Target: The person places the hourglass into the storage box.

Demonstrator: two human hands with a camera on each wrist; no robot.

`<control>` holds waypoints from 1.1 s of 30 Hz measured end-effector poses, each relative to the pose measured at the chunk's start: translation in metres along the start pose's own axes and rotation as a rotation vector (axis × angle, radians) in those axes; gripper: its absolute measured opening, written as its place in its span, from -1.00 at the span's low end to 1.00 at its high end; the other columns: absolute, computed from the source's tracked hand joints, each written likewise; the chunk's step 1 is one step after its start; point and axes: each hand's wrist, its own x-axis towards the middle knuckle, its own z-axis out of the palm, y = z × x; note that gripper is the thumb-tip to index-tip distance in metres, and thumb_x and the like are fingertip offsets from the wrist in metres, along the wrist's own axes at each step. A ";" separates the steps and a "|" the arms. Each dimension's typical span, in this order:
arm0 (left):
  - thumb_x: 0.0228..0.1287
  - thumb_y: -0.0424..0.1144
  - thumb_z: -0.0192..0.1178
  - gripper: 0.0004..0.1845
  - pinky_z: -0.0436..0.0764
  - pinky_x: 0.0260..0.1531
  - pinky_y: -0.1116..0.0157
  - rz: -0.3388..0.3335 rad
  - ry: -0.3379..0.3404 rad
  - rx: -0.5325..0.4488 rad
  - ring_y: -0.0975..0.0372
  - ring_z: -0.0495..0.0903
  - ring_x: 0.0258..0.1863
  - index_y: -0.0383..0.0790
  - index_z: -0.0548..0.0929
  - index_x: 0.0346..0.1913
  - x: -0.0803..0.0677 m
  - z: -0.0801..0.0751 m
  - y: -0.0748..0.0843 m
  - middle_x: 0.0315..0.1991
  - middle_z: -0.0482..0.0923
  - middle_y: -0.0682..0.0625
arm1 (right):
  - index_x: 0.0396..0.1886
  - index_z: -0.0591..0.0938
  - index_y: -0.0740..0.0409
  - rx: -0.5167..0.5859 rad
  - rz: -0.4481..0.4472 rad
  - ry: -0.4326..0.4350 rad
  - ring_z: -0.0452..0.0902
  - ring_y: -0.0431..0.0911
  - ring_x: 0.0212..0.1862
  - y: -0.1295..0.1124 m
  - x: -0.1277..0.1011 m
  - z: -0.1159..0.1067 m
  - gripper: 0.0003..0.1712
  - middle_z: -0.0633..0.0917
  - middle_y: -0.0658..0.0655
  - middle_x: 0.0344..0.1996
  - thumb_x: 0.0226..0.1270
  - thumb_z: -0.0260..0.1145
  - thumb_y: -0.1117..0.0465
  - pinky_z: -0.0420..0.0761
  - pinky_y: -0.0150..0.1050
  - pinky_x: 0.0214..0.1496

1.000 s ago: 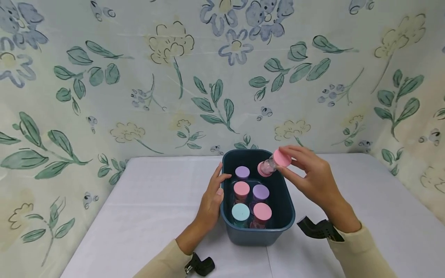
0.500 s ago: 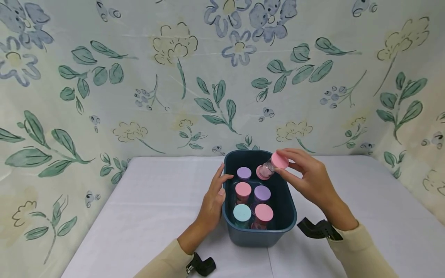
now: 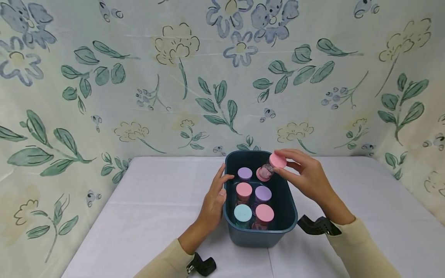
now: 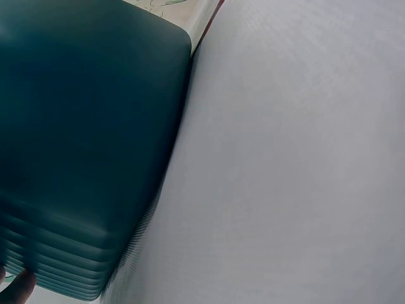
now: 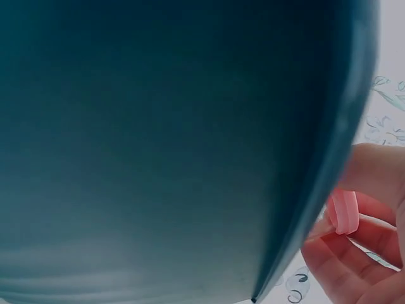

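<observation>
In the head view, my right hand [image 3: 307, 175] pinches the pink lid [image 3: 278, 160] of a small clear jar between thumb and fingers. The jar [image 3: 267, 171] tilts, its pink base low and leftward, over the far right of a dark blue bin [image 3: 260, 238]. The right wrist view shows the lid [image 5: 343, 212] between the fingers, beyond the bin wall. My left hand [image 3: 210, 204] rests against the bin's left side, fingers fairly straight, one reaching over the rim. Inside stand several jars with purple [image 3: 263, 194], pink [image 3: 264, 213] and light blue [image 3: 243, 213] lids.
The bin stands on a white-covered table [image 3: 167, 193], whose surface extends to both sides. Behind it hangs a floral cloth [image 3: 222, 77]. A black wrist camera [image 3: 314, 226] sits near the bin's right side, another [image 3: 203, 265] in front on the left.
The right hand has moved the tilted jar slightly left and down, a little deeper into the bin. The left hand stays on the bin's side. The whole view has shifted slightly.
</observation>
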 end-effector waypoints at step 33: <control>0.44 -0.21 -0.31 -0.52 0.15 0.27 -0.24 0.000 0.001 -0.004 0.12 -0.06 0.50 0.11 0.31 0.35 0.000 0.001 -0.002 0.55 -0.13 0.06 | 0.13 0.62 0.06 -0.043 0.077 -0.127 0.46 -0.01 0.14 0.022 0.002 0.017 -0.46 0.63 0.10 0.08 0.09 0.50 0.20 0.50 0.18 0.12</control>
